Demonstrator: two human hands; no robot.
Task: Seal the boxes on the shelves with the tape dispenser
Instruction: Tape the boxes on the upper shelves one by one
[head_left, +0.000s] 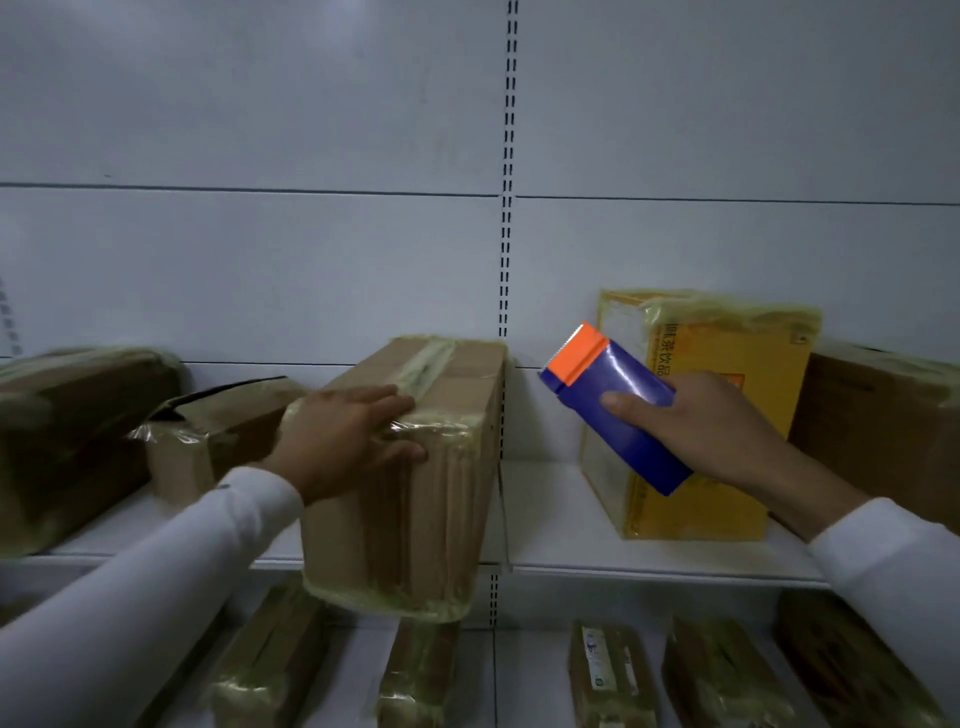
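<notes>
head cam: my left hand (349, 435) lies flat on the taped brown cardboard box (415, 467), my right hand (698, 423) grips the blue-and-orange tape dispenser (610, 402).

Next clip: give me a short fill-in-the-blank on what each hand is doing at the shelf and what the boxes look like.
1. The right hand grips a blue tape dispenser whose cutter end is coloured ____.
2. The left hand rests with straight fingers on the ____ cardboard box.
3. Behind the dispenser stands a box coloured ____.
4. The box under the left hand overhangs the front edge of the ____.

Missing words: orange; brown; yellow; shelf
</notes>
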